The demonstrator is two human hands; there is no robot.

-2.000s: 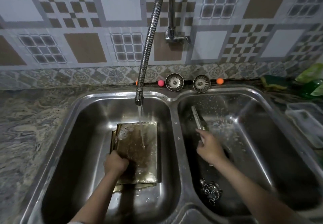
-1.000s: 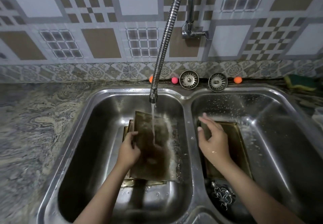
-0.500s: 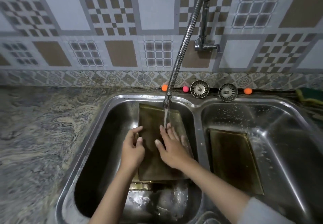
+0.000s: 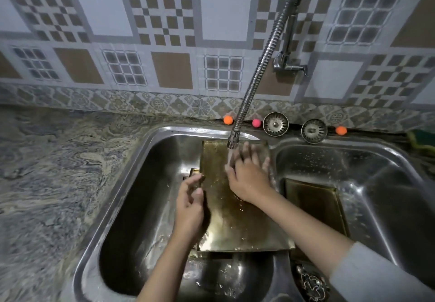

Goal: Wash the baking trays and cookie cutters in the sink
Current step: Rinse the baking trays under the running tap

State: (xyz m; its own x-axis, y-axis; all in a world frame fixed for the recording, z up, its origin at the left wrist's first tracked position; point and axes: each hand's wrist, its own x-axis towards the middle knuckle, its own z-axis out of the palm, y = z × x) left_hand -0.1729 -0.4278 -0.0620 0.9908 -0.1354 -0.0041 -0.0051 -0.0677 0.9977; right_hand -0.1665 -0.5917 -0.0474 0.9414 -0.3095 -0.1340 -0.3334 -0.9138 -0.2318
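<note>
Right hand, earlier setting a rinsed tray in the right basin, now rubs flat-fingered on the gold baking tray propped in the left basin under the running tap, left hand pinching its left edge: second tray's rinse under way.

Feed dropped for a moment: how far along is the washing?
Done, apparently: one tray lies in the right basin. In hand: left hand grips a tilted tray under the running tap; right hand rubs it. Left: another tray underneath, cookie cutters in the right basin.
</note>
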